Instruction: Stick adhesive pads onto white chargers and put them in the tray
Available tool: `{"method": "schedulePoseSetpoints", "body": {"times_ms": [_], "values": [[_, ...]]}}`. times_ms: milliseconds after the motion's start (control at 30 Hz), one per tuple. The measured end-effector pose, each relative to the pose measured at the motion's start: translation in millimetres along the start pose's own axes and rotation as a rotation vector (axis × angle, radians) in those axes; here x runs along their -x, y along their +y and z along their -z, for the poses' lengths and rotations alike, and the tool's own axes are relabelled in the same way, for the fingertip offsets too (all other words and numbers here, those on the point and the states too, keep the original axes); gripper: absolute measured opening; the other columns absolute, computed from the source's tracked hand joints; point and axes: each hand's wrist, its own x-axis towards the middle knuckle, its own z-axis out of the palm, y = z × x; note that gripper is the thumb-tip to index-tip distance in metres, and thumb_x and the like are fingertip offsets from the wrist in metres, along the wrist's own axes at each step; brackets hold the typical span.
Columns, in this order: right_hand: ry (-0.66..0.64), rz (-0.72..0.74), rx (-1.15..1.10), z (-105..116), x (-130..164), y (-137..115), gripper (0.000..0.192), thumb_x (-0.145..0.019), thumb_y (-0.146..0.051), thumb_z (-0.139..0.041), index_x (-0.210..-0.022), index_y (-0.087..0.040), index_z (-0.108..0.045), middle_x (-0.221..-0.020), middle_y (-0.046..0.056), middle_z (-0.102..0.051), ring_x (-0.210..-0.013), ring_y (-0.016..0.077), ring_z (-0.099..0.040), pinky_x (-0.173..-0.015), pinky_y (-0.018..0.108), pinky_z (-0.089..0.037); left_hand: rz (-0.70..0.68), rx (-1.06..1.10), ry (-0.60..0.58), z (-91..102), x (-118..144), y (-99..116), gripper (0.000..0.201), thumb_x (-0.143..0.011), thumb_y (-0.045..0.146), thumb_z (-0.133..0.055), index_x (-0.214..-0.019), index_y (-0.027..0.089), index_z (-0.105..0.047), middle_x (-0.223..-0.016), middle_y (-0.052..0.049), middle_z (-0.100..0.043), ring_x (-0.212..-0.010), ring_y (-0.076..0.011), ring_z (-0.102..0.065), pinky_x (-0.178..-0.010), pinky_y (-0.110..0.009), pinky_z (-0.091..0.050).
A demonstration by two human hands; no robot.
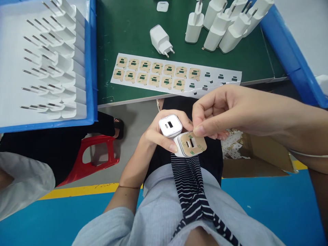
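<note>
My left hand (154, 133) is closed around two white chargers, their port faces turned up toward me. The upper charger (176, 129) has a bare white face with two port slots. On the lower charger (179, 149), a tan adhesive sticker (199, 145) with green print covers the face, its cutout around the ports. My right hand (222, 109) pinches that sticker's upper corner between thumb and fingertips. Beyond my hands lies a white backing sheet (217, 85) carrying two rows of the same stickers; its right end shows only small cutout marks.
One charger (160, 39) lies on the green table (123, 30), with several standing chargers (194, 29) at back right. A blue-edged tray (91, 68) at left holds rows of chargers. Another blue tray (289, 44) is at right. Below sit a cardboard box (253, 167) with scraps and a red stool (84, 159) beside a seated person.
</note>
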Motion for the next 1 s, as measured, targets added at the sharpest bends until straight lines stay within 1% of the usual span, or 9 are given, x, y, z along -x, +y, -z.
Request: {"method": "schedulePoseSetpoints", "body": {"times_ms": [167,333,400,467,567,700,800,867,1000], "values": [[0.016,0.019,0.032,-0.3,-0.8,0.9,0.023,-0.076,-0.03,-0.086,-0.064,-0.018,-0.071,-0.057,-0.003,-0.061,-0.049,0.0066,-0.054,-0.042,0.019,-0.042,0.067,-0.04,0.032,-1.6,0.3,4.9,0.042,-0.049,0.037,-0.093,-0.078,0.022,-0.068,-0.078,-0.005,-0.075,-0.065,-0.0258,-0.073,-0.06,-0.035,-0.059],[0.089,0.101,0.112,-1.2,-2.1,3.5,0.025,-0.076,-0.034,-0.086,-0.062,-0.019,-0.072,-0.054,-0.003,-0.061,-0.047,0.0081,-0.055,-0.042,0.021,-0.046,0.044,-0.025,0.053,-5.8,0.9,7.6,0.036,-0.054,0.037,-0.091,-0.082,0.022,-0.072,-0.079,-0.007,-0.076,-0.066,-0.0253,-0.074,-0.06,-0.035,-0.06],[0.101,0.124,0.137,-1.2,-2.5,4.4,0.024,-0.076,-0.034,-0.086,-0.062,-0.019,-0.073,-0.054,-0.002,-0.061,-0.047,0.0082,-0.055,-0.042,0.021,-0.046,0.053,-0.043,0.065,-5.9,1.1,7.7,0.038,-0.053,0.04,-0.091,-0.08,0.022,-0.072,-0.077,-0.007,-0.076,-0.066,-0.0255,-0.074,-0.059,-0.035,-0.06],[0.093,0.127,0.141,-0.9,-2.8,4.9,0.023,-0.077,-0.033,-0.085,-0.062,-0.019,-0.073,-0.054,-0.002,-0.062,-0.047,0.0083,-0.056,-0.042,0.021,-0.047,0.087,-0.076,0.099,-5.5,1.1,7.6,0.043,-0.048,0.046,-0.093,-0.078,0.022,-0.072,-0.075,-0.007,-0.075,-0.064,-0.0267,-0.073,-0.056,-0.036,-0.059],[0.063,0.114,0.121,-0.7,-3.2,4.9,0.021,-0.079,-0.031,-0.083,-0.063,-0.021,-0.073,-0.055,-0.003,-0.063,-0.049,0.0084,-0.057,-0.042,0.02,-0.047,0.109,-0.096,0.128,-5.5,1.2,7.7,0.046,-0.043,0.047,-0.094,-0.076,0.023,-0.071,-0.075,-0.008,-0.075,-0.065,-0.0286,-0.073,-0.055,-0.038,-0.059],[0.043,0.082,0.087,-1.5,-2.8,3.3,0.02,-0.079,-0.027,-0.082,-0.062,-0.02,-0.072,-0.056,-0.003,-0.064,-0.049,0.0083,-0.056,-0.043,0.021,-0.046,0.043,-0.041,0.089,-6.5,1.5,8.0,0.038,-0.051,0.037,-0.093,-0.08,0.022,-0.073,-0.077,-0.007,-0.075,-0.065,-0.0262,-0.073,-0.057,-0.036,-0.058],[0.044,0.031,0.069,-2.6,-1.2,0.7,0.021,-0.078,-0.022,-0.082,-0.061,-0.019,-0.069,-0.056,-0.002,-0.064,-0.049,0.0076,-0.055,-0.045,0.021,-0.044,0.01,-0.037,0.059,-6.2,1.0,7.5,0.038,-0.052,0.033,-0.092,-0.083,0.022,-0.074,-0.078,-0.006,-0.076,-0.065,-0.0252,-0.073,-0.058,-0.035,-0.057],[0.043,0.001,0.066,-3.3,0.0,-1.3,0.02,-0.077,-0.019,-0.08,-0.061,-0.018,-0.068,-0.056,-0.003,-0.064,-0.049,0.0069,-0.053,-0.045,0.02,-0.042,0.01,-0.057,0.055,-5.2,0.6,6.5,0.041,-0.049,0.034,-0.093,-0.082,0.021,-0.073,-0.078,-0.007,-0.076,-0.064,-0.0256,-0.073,-0.057,-0.034,-0.057],[0.063,-0.027,0.08,-5.8,1.5,-4.2,0.018,-0.076,-0.015,-0.077,-0.061,-0.017,-0.067,-0.052,-0.005,-0.061,-0.046,0.0048,-0.049,-0.044,0.019,-0.038,0.082,-0.101,0.109,-1.6,1.9,3.8,0.051,-0.04,0.042,-0.095,-0.08,0.021,-0.072,-0.078,-0.007,-0.076,-0.065,-0.0258,-0.072,-0.058,-0.035,-0.056]]}}
